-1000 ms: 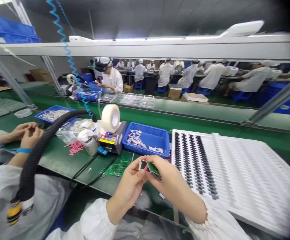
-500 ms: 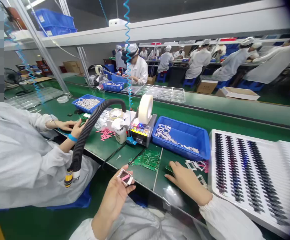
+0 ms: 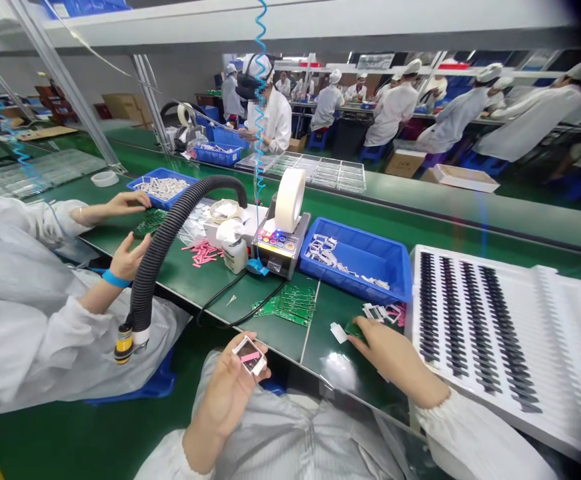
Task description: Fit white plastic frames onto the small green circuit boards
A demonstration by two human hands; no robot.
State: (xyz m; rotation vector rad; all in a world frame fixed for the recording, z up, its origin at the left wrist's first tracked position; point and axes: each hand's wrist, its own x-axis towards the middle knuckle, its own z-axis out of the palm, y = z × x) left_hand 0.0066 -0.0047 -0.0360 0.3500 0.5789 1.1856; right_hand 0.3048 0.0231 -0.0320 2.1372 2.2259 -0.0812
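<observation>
In my left hand (image 3: pixel 235 377) is a small white frame (image 3: pixel 250 355) with a dark panel inside and a pink strip across it. Thumb and fingers grip it by its edges, tilted toward me, in front of the bench edge. My right hand (image 3: pixel 390 350) reaches over the bench with its fingers closed around a small green circuit board (image 3: pixel 354 329), mostly covered by the fingers. A flat white piece (image 3: pixel 339 333) shows at the board's left side; whether it is attached, I cannot tell. More white frames (image 3: pixel 377 313) and pink strips (image 3: pixel 397 313) lie just beyond this hand.
A blue bin (image 3: pixel 355 260) holds white frames. At right stands a white tray (image 3: pixel 545 347) with rows of black parts. Stacked green boards (image 3: pixel 290 305), a tape dispenser (image 3: pixel 283 230), a bottle (image 3: pixel 235 253) and a black hose (image 3: pixel 163 243) are at centre. A co-worker's hands (image 3: pixel 127 257) work at left.
My right hand has shifted slightly right with the green board, and the white piece now shows beside it. My left hand keeps the frame. The co-worker's hands have spread apart; the view has tilted down.
</observation>
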